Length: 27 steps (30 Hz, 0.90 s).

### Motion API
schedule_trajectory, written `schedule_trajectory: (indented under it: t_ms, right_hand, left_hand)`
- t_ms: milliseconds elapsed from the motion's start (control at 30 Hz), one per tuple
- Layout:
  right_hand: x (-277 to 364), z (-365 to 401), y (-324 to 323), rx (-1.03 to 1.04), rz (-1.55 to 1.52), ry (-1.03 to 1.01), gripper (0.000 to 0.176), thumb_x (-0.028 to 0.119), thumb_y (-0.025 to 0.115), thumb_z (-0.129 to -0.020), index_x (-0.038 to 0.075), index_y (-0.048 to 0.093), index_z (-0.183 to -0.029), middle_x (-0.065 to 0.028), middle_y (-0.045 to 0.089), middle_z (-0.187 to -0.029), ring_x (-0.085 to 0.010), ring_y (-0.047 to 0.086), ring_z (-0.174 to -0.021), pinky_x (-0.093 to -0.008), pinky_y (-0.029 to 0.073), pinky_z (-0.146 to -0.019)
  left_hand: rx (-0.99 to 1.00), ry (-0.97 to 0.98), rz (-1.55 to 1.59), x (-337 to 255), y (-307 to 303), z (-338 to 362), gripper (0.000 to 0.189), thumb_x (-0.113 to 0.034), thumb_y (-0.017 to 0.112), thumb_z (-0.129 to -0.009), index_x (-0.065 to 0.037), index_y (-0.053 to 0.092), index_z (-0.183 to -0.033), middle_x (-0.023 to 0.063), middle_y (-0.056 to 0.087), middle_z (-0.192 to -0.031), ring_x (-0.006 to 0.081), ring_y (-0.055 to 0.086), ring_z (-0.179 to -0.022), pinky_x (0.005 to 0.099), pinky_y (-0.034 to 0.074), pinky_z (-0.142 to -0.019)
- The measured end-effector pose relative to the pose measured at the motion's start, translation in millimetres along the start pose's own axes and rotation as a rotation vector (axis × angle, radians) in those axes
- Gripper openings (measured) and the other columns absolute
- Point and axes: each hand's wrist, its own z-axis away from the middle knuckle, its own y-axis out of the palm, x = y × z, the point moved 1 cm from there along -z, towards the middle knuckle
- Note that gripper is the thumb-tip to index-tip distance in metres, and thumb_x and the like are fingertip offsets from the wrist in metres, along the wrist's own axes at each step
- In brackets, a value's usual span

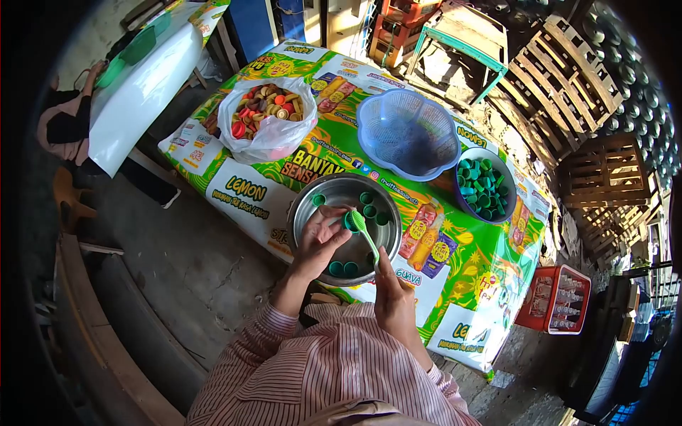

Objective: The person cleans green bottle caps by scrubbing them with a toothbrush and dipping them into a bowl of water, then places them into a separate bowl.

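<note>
My left hand [317,241] holds a green bottle cap [349,223] over a steel bowl [334,192] on the table. My right hand [393,292] grips a green toothbrush [364,233] by its handle, and the brush head rests against the cap. Several more green caps [368,209] lie in the steel bowl.
A white plastic bag [273,142] full of mixed coloured caps sits at the table's left. An empty blue basket [408,133] and a dark bowl of green caps [484,186] stand behind the steel bowl. A red crate of bottles [558,299] stands on the floor at right, wooden pallets [568,78] beyond.
</note>
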Motion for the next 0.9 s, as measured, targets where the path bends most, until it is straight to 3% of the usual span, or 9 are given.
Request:
schedule_trajectory:
  t_ms: [100, 167, 300, 367, 533, 600, 667, 800, 900]
  right_hand:
    - [2.4, 1.4, -0.3, -0.003, -0.03, -0.097, 0.051, 0.001, 0.052, -0.084, 0.013, 0.039, -0.132, -0.0175, 0.061, -0.074, -0.0308, 0.06, -0.058, -0.0363, 0.046, -0.051]
    - [4.4, -1.9, -3.8, 0.036, -0.002, 0.018, 0.052, 0.001, 0.052, -0.084, 0.014, 0.039, -0.132, -0.0175, 0.061, -0.075, -0.0312, 0.061, -0.059, -0.0362, 0.046, -0.052]
    - [2.8, -2.5, -1.1, 0.004, -0.016, -0.005, 0.051, 0.002, 0.051, -0.084, 0.014, 0.039, -0.132, -0.0177, 0.061, -0.077, -0.0314, 0.061, -0.06, -0.0364, 0.046, -0.052]
    - [3.0, -2.6, -0.4, -0.001, -0.014, -0.005, 0.051, 0.002, 0.051, -0.084, 0.014, 0.039, -0.132, -0.0179, 0.061, -0.077, -0.0315, 0.061, -0.061, -0.0364, 0.046, -0.052]
    - [2.9, -4.0, -3.2, 0.027, -0.018, -0.073, 0.051, 0.002, 0.052, -0.084, 0.014, 0.039, -0.132, -0.0178, 0.061, -0.076, -0.0318, 0.061, -0.06, -0.0369, 0.046, -0.052]
    - [-2.2, -6.5, -4.2, 0.034, -0.023, -0.006, 0.051, 0.002, 0.052, -0.084, 0.014, 0.039, -0.132, -0.0173, 0.06, -0.074, -0.0316, 0.06, -0.059, -0.0374, 0.045, -0.052]
    - [2.8, -5.6, -5.4, 0.045, 0.029, -0.019, 0.051, 0.002, 0.052, -0.084, 0.014, 0.039, -0.132, -0.0173, 0.06, -0.073, -0.0311, 0.06, -0.058, -0.0376, 0.045, -0.051]
    - [0.7, -6.2, -5.9, 0.003, 0.004, -0.046, 0.05, 0.003, 0.053, -0.083, 0.015, 0.042, -0.131, -0.0146, 0.059, -0.071, -0.0298, 0.058, -0.054, -0.0383, 0.044, -0.05]
    - [1.2, -3.3, -5.7, 0.067, 0.082, -0.076, 0.05, 0.005, 0.054, -0.083, 0.016, 0.042, -0.13, -0.0115, 0.055, -0.064, -0.028, 0.055, -0.05, -0.0391, 0.042, -0.047]
  left_hand:
    - [0.034, -0.044, 0.095, -0.8, -1.9, -0.5, 0.031, -0.009, 0.055, -0.086, -0.004, 0.045, -0.115, 0.0087, 0.049, -0.116, 0.0205, 0.05, -0.109, 0.0389, 0.041, -0.095]
    - [-0.04, -0.129, 0.124, 5.7, -4.1, 1.9, 0.032, -0.01, 0.053, -0.087, -0.004, 0.044, -0.117, 0.009, 0.05, -0.115, 0.0183, 0.051, -0.108, 0.0382, 0.042, -0.093]
    - [-0.088, -0.045, 0.062, -1.7, 4.9, 0.2, 0.033, -0.011, 0.051, -0.089, -0.004, 0.043, -0.12, 0.0095, 0.052, -0.114, 0.0191, 0.05, -0.108, 0.0373, 0.043, -0.092]
    - [0.017, 0.004, -0.137, -5.0, 7.9, -1.0, 0.034, -0.012, 0.048, -0.09, -0.003, 0.042, -0.122, 0.0094, 0.052, -0.114, 0.02, 0.051, -0.107, 0.0372, 0.043, -0.091]
    - [0.012, -0.01, -0.013, 8.2, -4.2, 2.1, 0.034, -0.012, 0.046, -0.091, -0.003, 0.042, -0.123, 0.0088, 0.051, -0.117, 0.0201, 0.052, -0.105, 0.0373, 0.044, -0.09]
    - [0.022, -0.096, -0.022, 11.8, -8.0, 2.9, 0.033, -0.015, 0.043, -0.093, -0.004, 0.042, -0.124, 0.0089, 0.05, -0.118, 0.0198, 0.052, -0.105, 0.0378, 0.045, -0.088]
    - [0.031, -0.012, 0.067, 9.8, 0.4, 0.5, 0.036, -0.024, 0.036, -0.096, -0.002, 0.042, -0.124, 0.0082, 0.052, -0.112, 0.0177, 0.053, -0.098, 0.0346, 0.044, -0.084]
    - [0.049, -0.116, 0.017, 11.0, -1.1, -0.5, 0.046, -0.036, 0.028, -0.097, 0.002, 0.047, -0.115, 0.0065, 0.054, -0.095, 0.0139, 0.048, -0.082, 0.0277, 0.039, -0.077]
    - [-0.001, -0.207, 0.312, 12.6, 2.6, -2.3, 0.045, -0.035, 0.024, -0.098, 0.001, 0.051, -0.103, 0.0072, 0.054, -0.091, 0.0115, 0.047, -0.076, 0.026, 0.039, -0.072]
